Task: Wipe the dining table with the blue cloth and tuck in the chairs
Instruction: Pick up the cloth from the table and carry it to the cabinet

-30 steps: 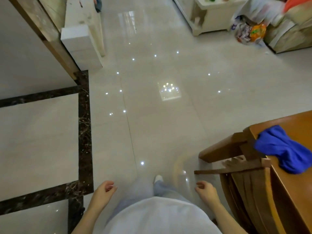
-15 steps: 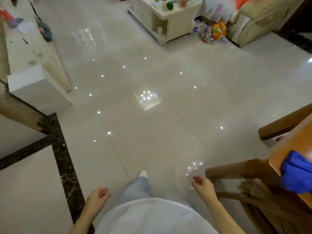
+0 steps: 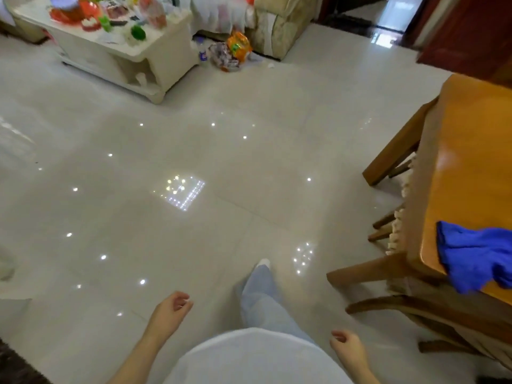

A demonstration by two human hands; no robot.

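Where blue cloth [image 3: 476,256] lies, dining table [image 3: 471,151] borders glossy tile floor [image 3: 249,162].

This is a home: an open living and dining room. A glossy orange-brown wooden dining counter [image 3: 465,162] has brown wooden chairs [image 3: 365,270] set along its edge, on a shiny cream tiled floor [image 3: 194,231]. Well apart from that counter, across the floor, a low cream-white coffee counter [image 3: 91,59] is crowded with colourful small items. Between the two lie a beige fabric sofa [image 3: 277,26] and an orange snack bag [image 3: 238,47] on the tiles.
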